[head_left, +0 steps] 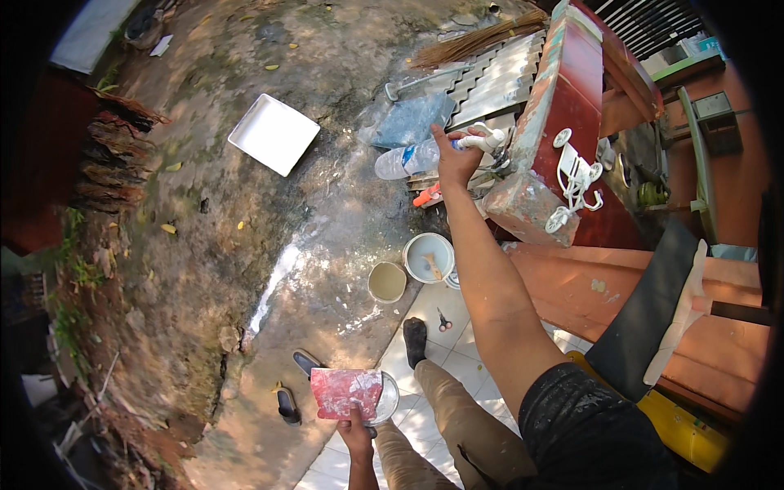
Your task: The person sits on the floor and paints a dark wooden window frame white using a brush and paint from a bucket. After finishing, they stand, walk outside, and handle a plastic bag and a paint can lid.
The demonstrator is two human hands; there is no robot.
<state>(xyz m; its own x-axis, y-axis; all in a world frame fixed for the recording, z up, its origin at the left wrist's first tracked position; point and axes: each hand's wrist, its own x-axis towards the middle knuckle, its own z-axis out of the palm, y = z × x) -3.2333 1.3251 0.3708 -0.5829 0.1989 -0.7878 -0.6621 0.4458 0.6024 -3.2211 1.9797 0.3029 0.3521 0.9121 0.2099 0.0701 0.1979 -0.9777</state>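
Observation:
Near the lower edge, my left hand (357, 434) is closed on the edge of a red flat piece (339, 394) smeared with white. Partly hidden behind it is a pale round lid or dish (389, 400); I cannot tell whether the hand holds that too. My right arm stretches forward. At its end my right hand (459, 163) closes round the neck end of a clear plastic bottle (402, 162) with a blue label, lying on its side. A white curved object (490, 139) sits just beyond the fingers.
On the ground stand a white square tray (273, 135), a white bucket (428, 256) with a brush inside, and a beige tub (386, 282). Scissors (444, 320) lie on the tiles (457, 359). A small white bicycle ornament (574, 181) is beside a red wall (596, 106).

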